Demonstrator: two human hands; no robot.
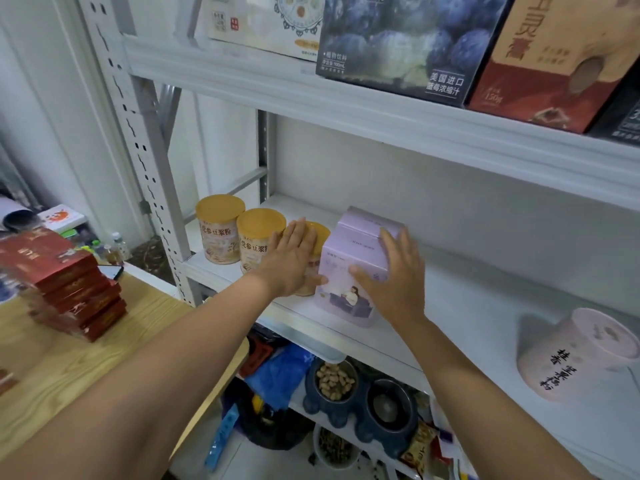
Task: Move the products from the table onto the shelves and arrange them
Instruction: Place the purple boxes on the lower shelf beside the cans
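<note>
Your left hand (294,258) and right hand (394,278) flank the lilac box (346,299) on the middle shelf (450,289).
Both hands lie spread flat against its sides, the left one just before the yellow-lidded cans (220,230); red boxes (69,289) sit stacked on the table (69,358).

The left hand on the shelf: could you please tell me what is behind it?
A yellow-lidded can, beside the lilac carton. Only its lid edge and a strip of label show; the left hand covers the rest.
</note>
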